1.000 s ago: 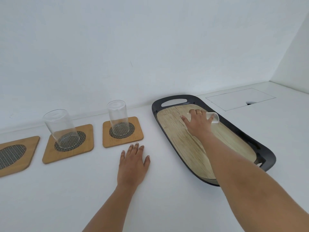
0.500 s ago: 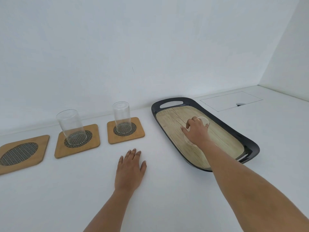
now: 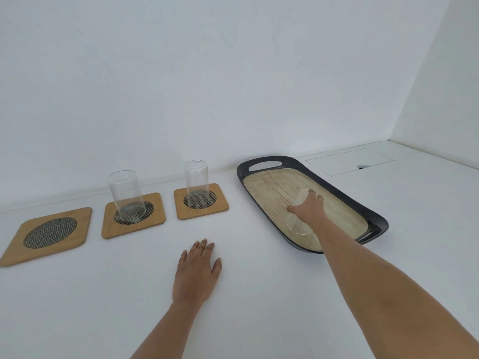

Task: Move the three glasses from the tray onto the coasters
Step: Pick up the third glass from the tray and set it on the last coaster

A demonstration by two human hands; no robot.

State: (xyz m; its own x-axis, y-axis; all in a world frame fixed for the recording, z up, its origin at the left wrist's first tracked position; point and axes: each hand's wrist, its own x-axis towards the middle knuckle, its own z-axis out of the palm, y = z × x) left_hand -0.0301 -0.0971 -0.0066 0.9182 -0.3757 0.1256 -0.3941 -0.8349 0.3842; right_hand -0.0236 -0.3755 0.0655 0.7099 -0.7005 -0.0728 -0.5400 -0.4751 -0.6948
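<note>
My right hand (image 3: 309, 209) grips a clear glass (image 3: 298, 225) over the wood-faced bottom of the black oval tray (image 3: 337, 189); the glass is tilted, one round end facing me. Two other clear glasses stand on wooden coasters with woven centres: one glass (image 3: 126, 195) on the middle coaster (image 3: 155, 216), one glass (image 3: 196, 182) on the right coaster (image 3: 220, 203). The left coaster (image 3: 49, 235) holds nothing. My left hand (image 3: 197, 268) lies flat on the white counter, fingers apart, in front of the coasters.
A white wall runs close behind the coasters and tray. A flush rectangular hatch (image 3: 350, 161) with a small notch sits in the counter at the back right, near the corner of a side wall.
My right hand has tipped the glass from lying on its side at the tray's far end and drawn it nearer along the tray. The view has pulled back. My left hand has stayed put.
</note>
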